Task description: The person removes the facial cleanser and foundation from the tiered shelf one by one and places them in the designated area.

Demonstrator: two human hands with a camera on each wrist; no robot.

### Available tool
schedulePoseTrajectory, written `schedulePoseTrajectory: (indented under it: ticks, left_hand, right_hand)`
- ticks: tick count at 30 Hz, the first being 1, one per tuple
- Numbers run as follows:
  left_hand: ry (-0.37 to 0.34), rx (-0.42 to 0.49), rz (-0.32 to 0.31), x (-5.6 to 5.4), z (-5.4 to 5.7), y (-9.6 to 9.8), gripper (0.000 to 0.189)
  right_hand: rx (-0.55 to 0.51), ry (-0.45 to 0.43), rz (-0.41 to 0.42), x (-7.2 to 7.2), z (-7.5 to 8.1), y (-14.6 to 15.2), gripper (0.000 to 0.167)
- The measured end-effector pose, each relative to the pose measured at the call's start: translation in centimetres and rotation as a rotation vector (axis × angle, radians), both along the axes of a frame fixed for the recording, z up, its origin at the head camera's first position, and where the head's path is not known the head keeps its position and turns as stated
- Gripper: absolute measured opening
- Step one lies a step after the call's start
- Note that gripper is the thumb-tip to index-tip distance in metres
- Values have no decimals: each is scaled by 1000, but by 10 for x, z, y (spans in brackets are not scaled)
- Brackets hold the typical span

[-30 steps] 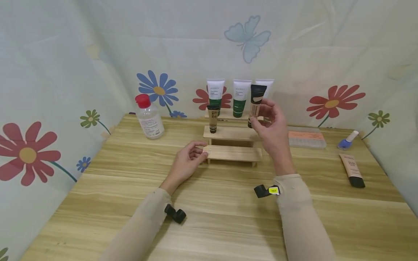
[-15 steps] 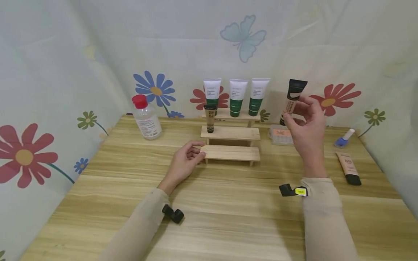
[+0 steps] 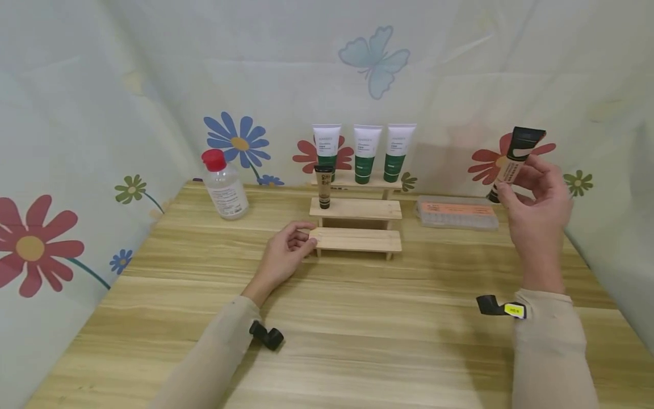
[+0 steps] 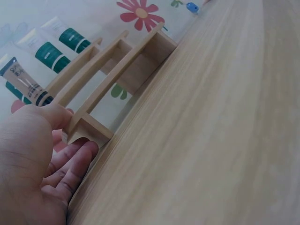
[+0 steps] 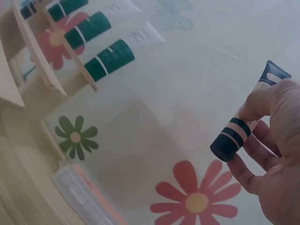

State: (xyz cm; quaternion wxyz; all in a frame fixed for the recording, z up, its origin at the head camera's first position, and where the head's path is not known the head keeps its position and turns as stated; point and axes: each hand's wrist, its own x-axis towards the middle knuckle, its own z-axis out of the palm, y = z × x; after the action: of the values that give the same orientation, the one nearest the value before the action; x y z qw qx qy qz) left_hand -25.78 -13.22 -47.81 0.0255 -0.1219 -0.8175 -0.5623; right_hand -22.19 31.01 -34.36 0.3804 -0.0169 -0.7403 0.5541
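My right hand [image 3: 541,199] pinches a small black-and-beige cosmetic tube [image 3: 508,165] between thumb and fingers. The tube is raised at the right, tilted, with its black cap down, as the right wrist view also shows. My left hand [image 3: 286,250] grips the left end of the lowest step of a three-step wooden display stand [image 3: 357,240], thumb on top and fingers by the leg [image 4: 91,131]. A similar small tube [image 3: 324,186] stands upright at the left of the middle step. Three white-and-green tubes [image 3: 365,153] stand in a row on the top step.
A clear bottle with a red cap [image 3: 225,187] stands left of the stand. A flat transparent box with an orange label [image 3: 457,213] lies to the right, near the back edge. Behind the wooden table [image 3: 383,341] hangs a flowered cloth [image 3: 276,68].
My right hand has carried the small tube away from the middle step to the far right, tilting it more. The left hand keeps its grip on the stand. The view has shifted slightly.
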Motion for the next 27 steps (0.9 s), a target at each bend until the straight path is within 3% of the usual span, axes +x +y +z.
schedulePoseTrajectory:
  ticks: [5, 14, 20, 27]
  left_hand:
    - [-2, -2, 2, 0, 0, 0, 33]
    - [2, 2, -5, 0, 0, 0, 34]
    - [5, 7, -9, 1, 0, 0, 33]
    - [3, 14, -8, 1, 1, -1, 33]
  right_hand:
    - [59, -20, -76, 10, 1, 14, 50]
    - [89, -87, -83, 23, -5, 34, 52]
    - [96, -183, -89, 30, -17, 44, 54]
    - [141, -318, -27, 37, -43, 53, 58]
